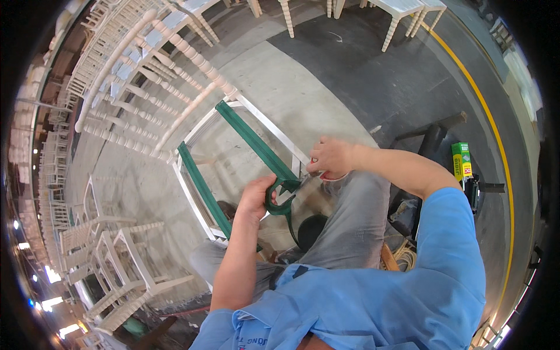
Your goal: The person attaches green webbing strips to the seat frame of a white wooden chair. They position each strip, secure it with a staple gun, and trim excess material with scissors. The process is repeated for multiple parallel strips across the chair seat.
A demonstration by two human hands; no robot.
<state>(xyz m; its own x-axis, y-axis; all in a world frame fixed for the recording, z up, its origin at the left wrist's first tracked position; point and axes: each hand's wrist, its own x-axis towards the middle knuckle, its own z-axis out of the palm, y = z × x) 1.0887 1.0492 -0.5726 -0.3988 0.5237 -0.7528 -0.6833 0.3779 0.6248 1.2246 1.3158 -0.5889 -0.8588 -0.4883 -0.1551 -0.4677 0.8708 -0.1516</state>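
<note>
In front of me a chair with a white seat frame (pixel 279 133) lies tipped, its turned spindle back (pixel 189 53) away to the upper left. Two green webbing straps (pixel 249 139) run along opposite sides of the open seat. My left hand (pixel 255 197) is closed around the loose end of green webbing (pixel 290 211), which curls into a loop and hangs down between my knees. Beside the frame's near corner, above my right knee, my right hand (pixel 333 157) grips red-handled scissors (pixel 328 175). Their blades reach toward the webbing, partly hidden and blurred.
More unpainted chairs (pixel 125 262) stand at the left and along the far edge. To my right are a green-yellow box (pixel 461 158), a black metal stand (pixel 433 140) and a coil of cord (pixel 405 255). A yellow line (pixel 487 99) crosses the floor.
</note>
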